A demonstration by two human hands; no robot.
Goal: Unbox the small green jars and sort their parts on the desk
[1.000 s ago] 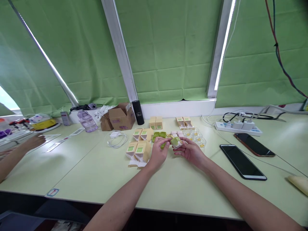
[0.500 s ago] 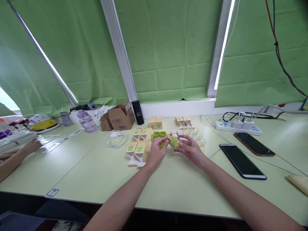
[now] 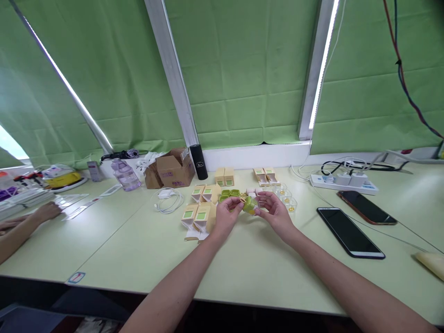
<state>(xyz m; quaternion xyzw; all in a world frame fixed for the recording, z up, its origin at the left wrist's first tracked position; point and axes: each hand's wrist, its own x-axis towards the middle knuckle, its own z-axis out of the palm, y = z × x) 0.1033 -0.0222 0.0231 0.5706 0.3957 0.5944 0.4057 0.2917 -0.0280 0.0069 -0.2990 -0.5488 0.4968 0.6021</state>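
Between my two hands is a small green case [image 3: 249, 204] with a yellowish loop on its left side. My left hand [image 3: 227, 216] pinches it at the loop end. The fingertips of my right hand [image 3: 276, 216] close on its right side, where a clear and yellow part partly shows. Just behind my left hand sit several similar green cases [image 3: 234, 192]. Small pale pink pieces [image 3: 252, 190] lie behind the held case. Clear round cups with yellow spots [image 3: 291, 208] stand beyond my right hand. Open cream cartons [image 3: 205, 213] are left of my left hand.
More cream cartons [image 3: 225, 176] stand at the back, near a black cylinder [image 3: 198, 163] and a cardboard box [image 3: 175, 169]. To the right are two phones [image 3: 350, 232] and a power strip [image 3: 343, 184]. Another person's hand [image 3: 48, 211] rests at far left.
The green case has turned in my hands, showing more green and less of its clear, yellow part. My right hand's fingers have shifted around it. My left hand has barely moved.
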